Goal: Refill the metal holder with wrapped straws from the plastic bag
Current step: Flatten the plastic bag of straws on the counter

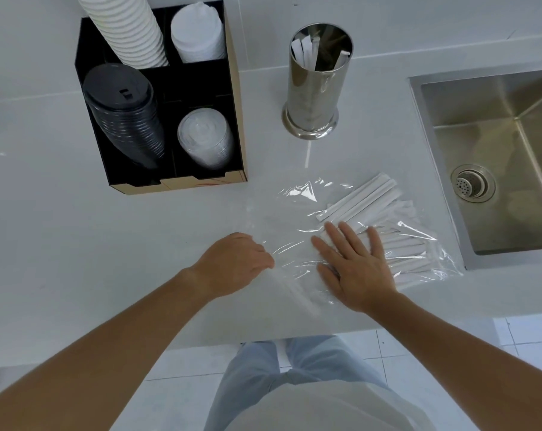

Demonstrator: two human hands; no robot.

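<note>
The white surface (pixel 61 237) carries a black cup-and-lid organizer (pixel 232 119) at the left. The left hand (pixel 235 262) pinches the plastic bag (pixel 294 213) edge. The right hand (pixel 356 262) presses flat, fingers spread, on the wrapped straws (pixel 356 197). The metal holder (pixel 316 88) stands behind, beside the sink (pixel 493 169).

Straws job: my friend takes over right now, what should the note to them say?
Left hand: grips the edge of the plastic bag.
Right hand: flat, fingers straight, pressing on the bag and the wrapped straws in it.
Bag lies on the counter beside the sink; a few straws stick out at its far end.
Metal holder stands behind it, only a few straws inside.
Done: nothing clear yet. Left: take straws out, fill the holder.
</note>
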